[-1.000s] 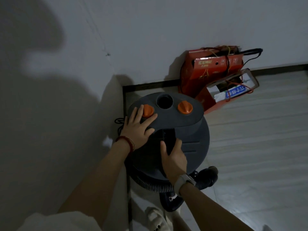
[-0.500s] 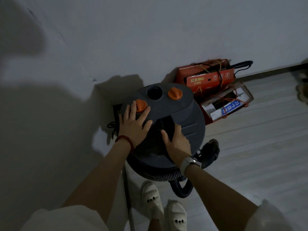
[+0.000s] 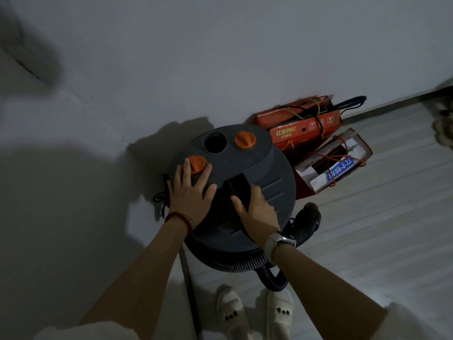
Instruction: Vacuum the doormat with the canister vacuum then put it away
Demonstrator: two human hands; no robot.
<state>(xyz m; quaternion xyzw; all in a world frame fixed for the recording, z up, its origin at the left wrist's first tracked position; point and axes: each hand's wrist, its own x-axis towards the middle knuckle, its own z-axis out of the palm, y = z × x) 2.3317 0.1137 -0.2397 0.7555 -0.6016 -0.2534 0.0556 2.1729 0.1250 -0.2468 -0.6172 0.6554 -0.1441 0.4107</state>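
The grey canister vacuum [image 3: 264, 177] stands on the floor in the corner against the white wall. Its lid has two orange knobs [image 3: 245, 141] and a round dark port [image 3: 215, 142]. My left hand [image 3: 190, 192] lies flat on the lid, fingers spread around the nearer orange knob. My right hand [image 3: 255, 212] rests on the lid at the dark handle recess [image 3: 239, 185]; its fingertips reach toward the recess and I cannot tell whether they grip it. The black ribbed hose [image 3: 247, 262] wraps around the canister's base. The doormat is barely visible at the far right edge [image 3: 443, 126].
Red cardboard boxes [image 3: 306, 128] tied with string stand against the wall just right of the vacuum. A black cord [image 3: 160, 200] lies by the wall at the vacuum's left. My two white shoes [image 3: 255, 315] stand directly behind the canister on the pale floor.
The view has tilted down and back, so my shoes and more floor show. The vacuum sits closer to the wall corner. Both hands keep their places on the lid.
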